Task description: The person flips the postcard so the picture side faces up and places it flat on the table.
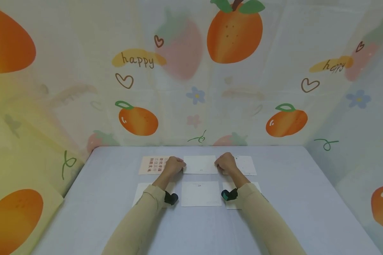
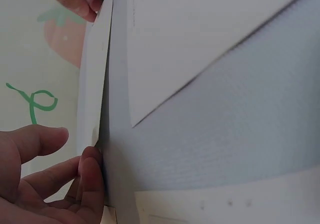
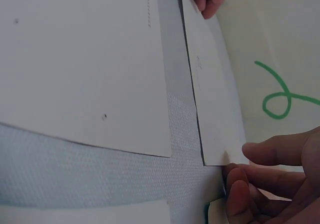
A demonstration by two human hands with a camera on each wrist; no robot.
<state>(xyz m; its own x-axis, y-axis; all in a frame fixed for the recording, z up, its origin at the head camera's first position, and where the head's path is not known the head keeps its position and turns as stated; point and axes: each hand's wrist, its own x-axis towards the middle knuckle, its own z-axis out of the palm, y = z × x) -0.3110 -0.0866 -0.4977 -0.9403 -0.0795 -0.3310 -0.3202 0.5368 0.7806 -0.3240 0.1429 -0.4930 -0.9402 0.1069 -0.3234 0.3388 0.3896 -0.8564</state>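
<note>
A white card (image 1: 199, 164) lies in the middle of the back row on the table, between both hands. At its left edge is my left hand (image 1: 173, 165), its bent fingertips touching the edge and the thumb (image 2: 50, 141) held apart from them in the left wrist view. My right hand (image 1: 226, 163) is at the opposite edge, with bent fingers by the card's corner and the thumb (image 3: 265, 151) raised away from them. A card with red and grey printed characters (image 1: 150, 165) lies partly behind the left hand. Another white card (image 1: 247, 165) is beside the right hand.
In the front row lie a middle white card (image 1: 201, 194), a left card (image 1: 141, 191) and a right card (image 1: 233, 204), the outer two partly covered by my forearms. The pale table (image 1: 83, 212) meets a fruit-printed cloth backdrop (image 1: 185, 124) behind.
</note>
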